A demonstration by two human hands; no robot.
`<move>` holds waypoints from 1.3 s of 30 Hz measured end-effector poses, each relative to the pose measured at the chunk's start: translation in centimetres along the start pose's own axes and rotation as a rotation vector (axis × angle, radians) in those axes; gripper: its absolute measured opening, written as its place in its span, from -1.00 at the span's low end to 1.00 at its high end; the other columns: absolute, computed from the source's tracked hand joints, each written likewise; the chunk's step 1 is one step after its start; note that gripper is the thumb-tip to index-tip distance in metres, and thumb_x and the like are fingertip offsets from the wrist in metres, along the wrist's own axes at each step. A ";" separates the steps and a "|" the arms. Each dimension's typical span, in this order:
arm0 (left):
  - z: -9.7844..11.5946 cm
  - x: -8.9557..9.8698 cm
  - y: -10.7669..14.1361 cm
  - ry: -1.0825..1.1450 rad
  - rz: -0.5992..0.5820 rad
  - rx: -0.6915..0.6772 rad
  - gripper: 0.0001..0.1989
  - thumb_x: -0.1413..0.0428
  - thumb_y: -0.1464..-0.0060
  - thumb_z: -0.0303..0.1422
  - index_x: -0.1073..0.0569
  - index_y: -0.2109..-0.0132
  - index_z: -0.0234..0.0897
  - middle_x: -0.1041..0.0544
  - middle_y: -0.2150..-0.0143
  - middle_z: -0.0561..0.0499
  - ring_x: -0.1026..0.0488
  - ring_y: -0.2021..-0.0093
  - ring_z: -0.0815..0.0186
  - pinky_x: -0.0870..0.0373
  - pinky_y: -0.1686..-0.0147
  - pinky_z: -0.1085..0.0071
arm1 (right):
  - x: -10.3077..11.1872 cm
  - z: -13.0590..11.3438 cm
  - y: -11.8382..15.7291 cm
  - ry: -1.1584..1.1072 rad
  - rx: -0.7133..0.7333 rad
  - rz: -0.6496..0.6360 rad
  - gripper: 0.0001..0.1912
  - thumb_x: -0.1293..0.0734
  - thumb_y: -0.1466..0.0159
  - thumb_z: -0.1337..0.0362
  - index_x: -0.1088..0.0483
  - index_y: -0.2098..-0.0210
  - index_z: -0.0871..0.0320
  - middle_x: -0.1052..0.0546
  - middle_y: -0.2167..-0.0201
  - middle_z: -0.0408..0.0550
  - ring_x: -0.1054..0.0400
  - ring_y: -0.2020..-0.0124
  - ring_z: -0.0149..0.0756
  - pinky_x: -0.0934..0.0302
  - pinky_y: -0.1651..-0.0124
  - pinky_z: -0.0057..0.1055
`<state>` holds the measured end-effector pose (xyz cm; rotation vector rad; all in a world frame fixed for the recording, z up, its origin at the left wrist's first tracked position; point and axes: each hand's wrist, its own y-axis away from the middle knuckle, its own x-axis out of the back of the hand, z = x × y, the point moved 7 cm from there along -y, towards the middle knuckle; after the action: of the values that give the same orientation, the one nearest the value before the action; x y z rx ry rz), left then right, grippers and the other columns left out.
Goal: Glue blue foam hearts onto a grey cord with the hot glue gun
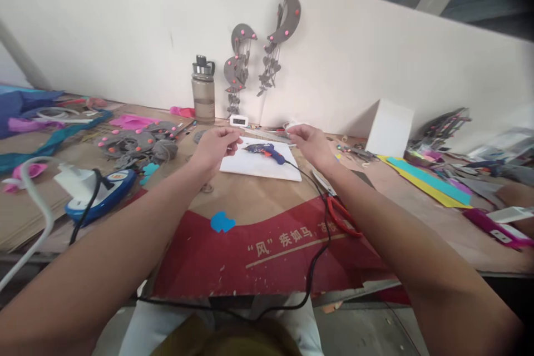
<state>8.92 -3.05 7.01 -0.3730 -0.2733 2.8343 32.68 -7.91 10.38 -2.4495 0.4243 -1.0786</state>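
Note:
My left hand (217,149) is raised over the left edge of a white board (261,173), thumb and fingers pinched together. Over the board's far right corner is my right hand (307,143), also in a pinch. A thin pale strip (267,134) runs between the two hands; whether either one holds it I cannot tell. On the board lies a blue hot glue gun (267,151), its black cord trailing toward the table's front edge. Scissors with red handles (342,216) lie beneath my right forearm. A blue felt cutout (222,222) rests nearer me.
A water bottle (203,92) and a small white digital clock (239,120) stand by the wall. Grey moon-shaped hangings (287,19) hang there. At left are a blue power strip (102,197) and grey decorated pieces (129,144). Coloured sheets (429,181) lie right, near another person's hand (517,197).

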 end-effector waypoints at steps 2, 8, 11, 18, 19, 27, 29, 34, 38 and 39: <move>0.6 0.9 -0.4 0.028 0.046 -0.042 -0.90 -0.20 0.04 -0.40 -0.46 0.40 -0.37 -0.44 0.50 0.02 -0.26 0.58 0.53 -0.16 0.56 0.55 | -3.2 -5.9 2.7 -0.168 0.191 -0.233 -0.77 -0.29 -0.26 0.23 -0.49 0.12 0.11 -0.56 0.19 -0.09 -0.41 0.24 -0.33 -0.30 0.15 -0.37; 1.1 2.4 -1.0 0.042 0.101 -0.106 -0.91 -0.18 0.03 -0.42 -0.45 0.37 -0.38 -0.43 0.50 0.05 -0.25 0.59 0.55 -0.13 0.60 0.59 | -9.6 -14.6 11.6 -0.090 0.556 -0.872 -0.64 -0.35 -0.26 0.22 -0.43 -0.05 0.06 -0.46 0.06 -0.02 -0.38 0.17 -0.31 -0.28 0.12 -0.37; 0.6 2.3 -1.1 0.022 0.100 -0.095 -0.89 -0.20 0.04 -0.41 -0.45 0.37 -0.38 -0.43 0.49 0.06 -0.24 0.59 0.55 -0.13 0.60 0.59 | -11.0 -13.6 12.2 -0.021 0.612 -0.881 -0.60 -0.36 -0.25 0.22 -0.40 -0.09 0.05 -0.40 -0.03 0.01 -0.31 -0.02 -0.21 -0.21 -0.07 -0.28; 0.1 1.4 -1.0 -0.018 0.070 -0.085 -0.93 -0.17 0.02 -0.46 -0.46 0.33 -0.39 -0.45 0.48 0.04 -0.24 0.59 0.56 -0.11 0.61 0.59 | -11.7 -12.3 11.9 -0.065 0.581 -0.841 -0.79 -0.35 -0.26 0.25 -0.50 0.11 0.09 -0.45 0.07 0.00 -0.32 0.01 -0.25 -0.18 -0.08 -0.32; 0.0 1.3 -0.9 -0.018 0.071 -0.081 -0.94 -0.17 0.02 -0.46 -0.46 0.33 -0.39 -0.45 0.48 0.04 -0.24 0.59 0.56 -0.09 0.62 0.60 | -11.6 -12.4 11.9 -0.063 0.576 -0.832 -0.81 -0.35 -0.26 0.26 -0.50 0.13 0.10 -0.46 0.10 -0.01 -0.33 0.04 -0.26 -0.20 -0.05 -0.32; -0.8 0.8 -0.6 -0.092 0.058 -0.035 -0.93 -0.12 -0.02 -0.46 -0.48 0.35 -0.40 -0.44 0.49 0.03 -0.24 0.60 0.56 -0.10 0.62 0.59 | -11.2 -10.5 11.0 -0.091 0.358 -0.754 -0.79 -0.33 -0.27 0.27 -0.41 0.11 0.18 -0.48 0.31 -0.09 -0.34 0.32 -0.39 -0.23 0.21 -0.42; -1.1 0.6 -0.6 -0.116 0.022 -0.021 -0.92 -0.12 -0.02 -0.46 -0.48 0.34 -0.40 -0.44 0.49 0.02 -0.24 0.60 0.55 -0.11 0.62 0.58 | -11.1 -9.9 10.5 -0.124 0.281 -0.726 -0.79 -0.33 -0.27 0.26 -0.40 0.11 0.19 -0.49 0.32 -0.10 -0.34 0.35 -0.41 -0.24 0.23 -0.44; -1.4 0.5 -0.8 -0.149 -0.014 -0.031 -0.89 -0.14 0.01 -0.44 -0.50 0.30 -0.39 -0.45 0.46 0.02 -0.26 0.58 0.54 -0.15 0.60 0.57 | -10.7 -10.2 10.2 -0.152 0.307 -0.670 -0.82 -0.29 -0.29 0.28 -0.40 0.13 0.18 -0.52 0.19 -0.05 -0.37 0.23 -0.38 -0.25 0.13 -0.40; -1.5 0.6 -0.8 -0.137 -0.002 -0.015 -0.88 -0.15 0.00 -0.39 -0.49 0.31 -0.39 -0.45 0.47 0.02 -0.25 0.59 0.54 -0.13 0.60 0.57 | -10.8 -9.5 9.9 -0.223 0.244 -0.640 -0.80 -0.19 -0.33 0.30 -0.40 0.12 0.17 -0.51 0.28 -0.07 -0.37 0.29 -0.40 -0.25 0.21 -0.43; -1.5 0.6 -0.7 -0.134 -0.003 -0.009 -0.87 -0.16 0.01 -0.39 -0.49 0.31 -0.39 -0.45 0.47 0.02 -0.25 0.59 0.54 -0.12 0.61 0.57 | -10.9 -8.9 9.7 -0.240 0.195 -0.637 -0.78 -0.16 -0.34 0.30 -0.40 0.12 0.17 -0.50 0.34 -0.09 -0.36 0.35 -0.42 -0.24 0.27 -0.45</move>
<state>8.97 -1.96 5.60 -0.1846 -0.3132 2.8601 17.85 -13.86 4.16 -2.5433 -0.5485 -0.9666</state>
